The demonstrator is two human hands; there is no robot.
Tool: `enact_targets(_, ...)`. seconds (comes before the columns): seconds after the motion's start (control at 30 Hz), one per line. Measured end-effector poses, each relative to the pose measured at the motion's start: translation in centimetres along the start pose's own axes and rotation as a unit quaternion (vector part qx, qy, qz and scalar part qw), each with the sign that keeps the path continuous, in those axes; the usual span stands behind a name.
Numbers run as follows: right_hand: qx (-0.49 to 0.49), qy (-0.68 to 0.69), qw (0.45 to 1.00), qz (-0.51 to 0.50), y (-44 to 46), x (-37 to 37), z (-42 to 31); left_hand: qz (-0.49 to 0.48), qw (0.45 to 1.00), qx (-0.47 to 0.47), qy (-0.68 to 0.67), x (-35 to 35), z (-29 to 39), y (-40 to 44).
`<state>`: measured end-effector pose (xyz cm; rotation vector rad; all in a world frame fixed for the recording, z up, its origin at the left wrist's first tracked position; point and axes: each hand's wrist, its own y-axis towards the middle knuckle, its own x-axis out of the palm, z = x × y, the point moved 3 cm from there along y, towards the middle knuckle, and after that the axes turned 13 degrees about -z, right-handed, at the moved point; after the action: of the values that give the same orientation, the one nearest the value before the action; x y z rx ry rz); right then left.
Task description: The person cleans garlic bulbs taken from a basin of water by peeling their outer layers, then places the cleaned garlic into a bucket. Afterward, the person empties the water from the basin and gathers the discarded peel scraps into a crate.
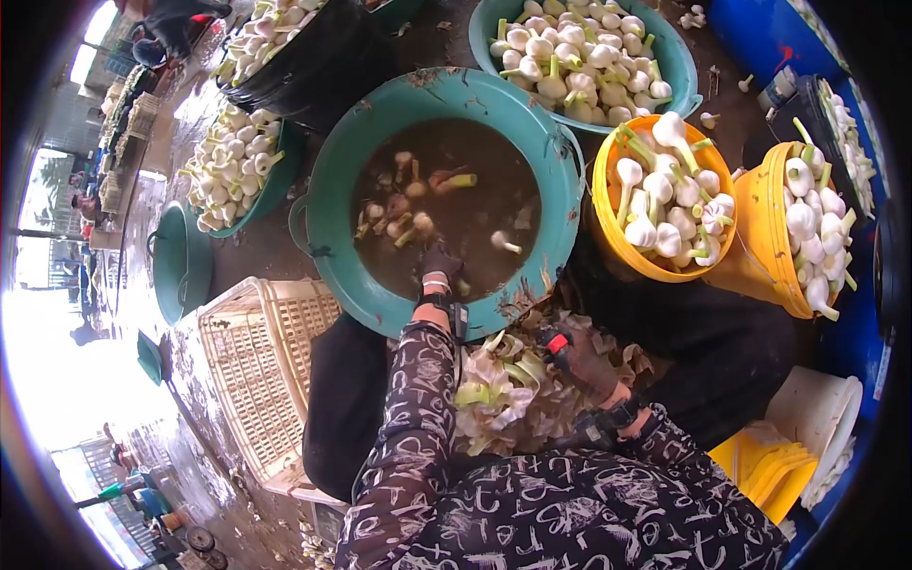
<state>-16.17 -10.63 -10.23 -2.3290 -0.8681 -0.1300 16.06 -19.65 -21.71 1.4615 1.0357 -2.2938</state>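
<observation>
My left hand [439, 262], in a dark glove, reaches down into a large green tub [328, 171] of murky brown water. Its fingers are partly hidden at the water, so their grip does not show. Several garlic bulbs [422, 223] float just ahead of it, and one more bulb [505, 241] floats to the right. Over a heap of garlic skins [508, 389] in my lap, my gloved right hand [584, 366] is closed. A small red and black piece [557, 344] shows at its fingers; what it belongs to cannot be made out.
Trimmed garlic fills a yellow bucket [608, 223] at the right, another yellow bucket [760, 247], and a green basin [689, 71] behind. Left of me stand a cream plastic crate [247, 370] and a green tub [180, 266]. Other people [90, 204] are far left on wet ground.
</observation>
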Motion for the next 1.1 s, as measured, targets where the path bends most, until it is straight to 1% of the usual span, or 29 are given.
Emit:
enact_targets(0.03,0.003,0.004,1.0,0.003,-0.2,0.7,-1.6,-0.209,0.974,0.076,-0.052,0.4,0.4,0.1)
enact_targets(0.07,-0.006,-0.012,1.0,0.0,-0.4,1.3,-3.4,-0.215,0.973,0.075,-0.05,0.0,1.1,-1.2)
enact_targets(0.13,-0.014,-0.023,1.0,-0.003,0.2,1.9,-4.0,-0.265,0.913,0.105,-0.291,-0.8,3.0,-4.8)
enact_targets(0.17,-0.075,0.027,0.997,0.017,0.8,2.0,-3.3,-0.231,0.911,0.208,-0.272,0.7,2.3,-5.0)
enact_targets(0.2,-0.135,0.075,0.987,0.04,1.4,1.9,-2.5,-0.189,0.898,0.308,-0.25,-0.5,3.5,-6.9)
enact_targets(0.23,-0.161,-0.062,0.983,0.065,1.9,1.4,-1.9,-0.316,0.848,0.194,-0.379,-0.4,4.0,-9.0)
enact_targets(0.27,-0.162,-0.061,0.983,0.066,1.5,1.4,-2.9,-0.386,0.801,0.111,-0.443,-3.0,5.8,-12.6)
enact_targets(0.3,-0.152,-0.163,0.969,0.111,0.8,1.7,-5.2,-0.419,0.774,0.077,-0.468,-4.8,6.9,-15.6)
enact_targets(0.33,-0.142,-0.261,0.942,0.156,0.2,1.9,-6.6,-0.432,0.76,0.076,-0.48,-6.4,8.0,-18.4)
enact_targets(0.37,-0.18,-0.264,0.929,0.188,0.8,1.5,-5.4,-0.434,0.754,0.083,-0.486,-8.1,9.0,-21.0)
enact_targets(0.4,-0.183,-0.262,0.928,0.19,0.3,1.5,-6.1,-0.414,0.76,0.118,-0.487,-8.5,9.2,-22.6)
enact_targets(0.43,-0.186,-0.215,0.945,0.164,-0.1,1.3,-6.8,-0.393,0.765,0.152,-0.488,-8.9,9.5,-24.1)
enact_targets(0.47,-0.19,-0.168,0.958,0.136,-0.6,1.2,-7.7,-0.347,0.77,0.219,-0.489,-9.4,9.7,-25.2)
enact_targets(0.5,-0.186,-0.21,0.95,0.136,-1.4,1.5,-8.8,-0.314,0.796,0.265,-0.444,-8.7,9.2,-25.4)
enact_targets(0.53,-0.191,-0.21,0.95,0.133,-1.8,1.6,-8.6,-0.31,0.798,0.267,-0.442,-8.4,8.8,-25.9)
enact_targets(0.6,-0.19,-0.196,0.959,0.075,-2.3,2.0,-8.2,-0.148,0.87,0.366,-0.294,-9.4,8.6,-27.2)
enact_targets(0.67,-0.184,-0.196,0.961,0.062,-3.1,2.3,-8.4,-0.133,0.876,0.37,-0.279,-10.3,9.0,-28.4)
enact_targets(0.73,-0.175,-0.197,0.964,0.048,-4.5,2.7,-8.8,-0.054,0.918,0.369,-0.136,-11.9,9.6,-30.1)
enact_targets(0.77,-0.152,-0.165,0.974,0.022,-5.1,2.9,-9.2,-0.093,0.897,0.349,-0.255,-11.3,9.4,-29.8)
enact_targets(0.8,-0.129,-0.133,0.983,-0.004,-5.6,3.1,-9.4,-0.091,0.897,0.351,-0.254,-11.2,9.0,-29.8)
enact_targets(0.83,-0.131,-0.133,0.982,-0.003,-5.8,2.7,-8.9,-0.21,0.859,0.26,-0.389,-10.6,7.9,-29.4)
enact_targets(0.87,-0.174,-0.072,0.978,-0.094,-6.0,2.2,-7.9,-0.32,0.784,0.158,-0.507,-10.3,7.5,-29.6)
enact_targets(0.9,-0.214,-0.009,0.959,-0.183,-6.0,2.0,-7.0,-0.336,0.773,0.168,-0.511,-10.9,7.5,-30.2)
enact_targets(0.93,-0.215,-0.009,0.959,-0.184,-5.6,1.7,-5.6,-0.335,0.774,0.169,-0.51,-10.0,7.1,-30.2)
enact_targets(0.97,-0.182,0.064,0.962,-0.194,-5.0,1.6,-4.0,-0.281,0.805,0.228,-0.47,-8.7,6.5,-30.1)
enact_targets(1.0,-0.148,0.136,0.958,-0.203,-4.9,1.8,-3.4,-0.264,0.82,0.24,-0.448,-8.1,6.2,-30.0)
enact_targets(1.03,-0.149,0.135,0.958,-0.203,-4.9,1.7,-3.1,-0.246,0.834,0.251,-0.426,-7.4,5.8,-29.8)
enact_targets(1.07,-0.147,-0.075,0.985,-0.052,-5.2,1.3,-3.3,-0.228,0.847,0.26,-0.403,-6.8,5.5,-29.8)
enact_targets(1.1,-0.134,-0.279,0.945,0.104,-5.8,0.9,-3.6,-0.155,0.828,0.25,-0.477,-6.8,4.9,-29.2)
